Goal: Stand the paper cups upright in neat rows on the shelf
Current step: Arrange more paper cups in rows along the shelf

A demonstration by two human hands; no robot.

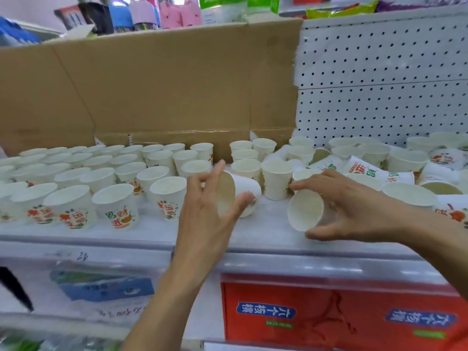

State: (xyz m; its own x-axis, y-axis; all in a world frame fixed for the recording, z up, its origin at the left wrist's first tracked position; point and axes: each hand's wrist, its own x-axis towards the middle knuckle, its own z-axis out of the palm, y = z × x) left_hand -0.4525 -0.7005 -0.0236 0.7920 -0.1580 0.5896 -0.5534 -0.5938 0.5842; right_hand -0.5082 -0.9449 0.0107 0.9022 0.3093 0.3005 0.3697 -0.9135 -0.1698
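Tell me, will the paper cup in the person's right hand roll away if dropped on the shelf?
Probably it would roll: the paper cup lies sideways in the right hand, and its round wall tapers, so it would likely curve rather than run straight. Held by fingertips alone, it seems light and thin, so a firm squeeze may dent it.

Shop: pegboard back panel point(379, 84), stocked shelf point(126, 234), boxed goods point(329, 312) below.

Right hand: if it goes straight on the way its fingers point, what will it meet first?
Probably the upright cup close to the fingers of the right hand, which holds a tipped cup. Depth is unclear.
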